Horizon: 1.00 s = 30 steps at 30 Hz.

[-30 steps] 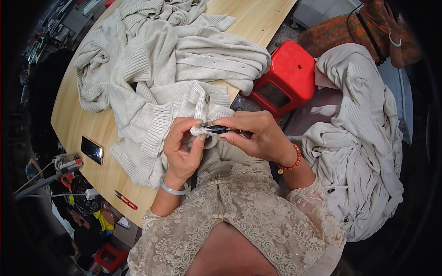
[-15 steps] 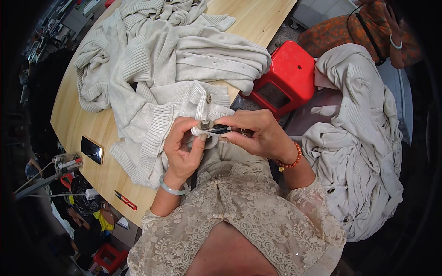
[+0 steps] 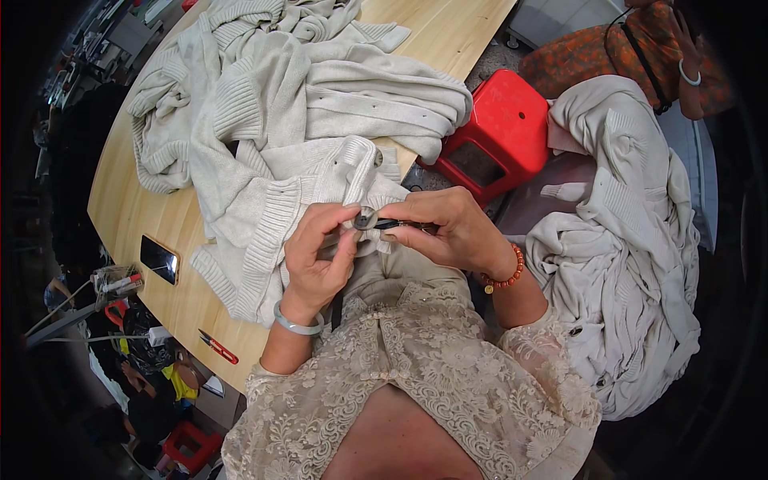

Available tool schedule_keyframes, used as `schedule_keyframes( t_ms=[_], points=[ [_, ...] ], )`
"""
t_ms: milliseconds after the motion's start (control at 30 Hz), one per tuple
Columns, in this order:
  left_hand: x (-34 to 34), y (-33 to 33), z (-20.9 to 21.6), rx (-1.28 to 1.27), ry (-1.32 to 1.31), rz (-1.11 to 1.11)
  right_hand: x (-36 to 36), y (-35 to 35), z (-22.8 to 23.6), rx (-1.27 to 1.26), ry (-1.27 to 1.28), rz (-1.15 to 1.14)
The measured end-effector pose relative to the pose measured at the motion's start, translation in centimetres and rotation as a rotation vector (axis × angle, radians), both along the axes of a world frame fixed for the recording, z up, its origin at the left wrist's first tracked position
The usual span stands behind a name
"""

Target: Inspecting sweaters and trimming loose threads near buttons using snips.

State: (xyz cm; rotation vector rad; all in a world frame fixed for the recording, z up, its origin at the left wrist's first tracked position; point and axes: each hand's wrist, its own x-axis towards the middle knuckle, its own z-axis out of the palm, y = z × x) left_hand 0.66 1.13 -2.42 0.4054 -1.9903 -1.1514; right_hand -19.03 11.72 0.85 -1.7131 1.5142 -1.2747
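Between the thumb and forefinger of my left hand (image 3: 320,248) is a round greyish button (image 3: 366,214), pinched at its edge. Right beside it, my right hand (image 3: 452,232) grips small dark thread snips (image 3: 387,225), their tip at the button; the fingers cover most of the tool. Under both hands lies a cream knitted cardigan (image 3: 276,216), its ribbed band rising in a fold just beyond the button. Another button (image 3: 378,158) shows on that band.
More cream knitwear (image 3: 376,88) is heaped on the wooden table (image 3: 112,192). A phone (image 3: 160,260) and red-handled snips (image 3: 218,346) lie at left. To the right stand a red stool (image 3: 508,120) and a garment pile (image 3: 624,264); a person in orange patterned clothing (image 3: 576,64) is beyond.
The button has turned in my left fingers, so its round face now shows more. The snips' tip has shifted slightly against it, and the ribbed fold beyond has moved a little.
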Motion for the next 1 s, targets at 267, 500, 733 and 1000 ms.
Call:
schedule_keyframes(
  t_ms=[267,500,733,1000],
  points=[
    [0.0,0.2,0.1,0.587,0.098,0.044,-0.2,0.2,-0.7,0.050,0.064,-0.045],
    [-0.5,0.5,0.2,0.662,0.086,0.063,1.3,-0.6,0.4,-0.019,-0.143,-0.119],
    [-0.4,1.1,0.4,0.775,0.112,0.027,1.2,-1.7,-1.0,0.015,-0.032,-0.124],
    [0.5,2.3,1.7,-0.110,-0.127,0.255,2.4,-1.9,-0.5,-0.027,0.019,-0.177]
  ],
)
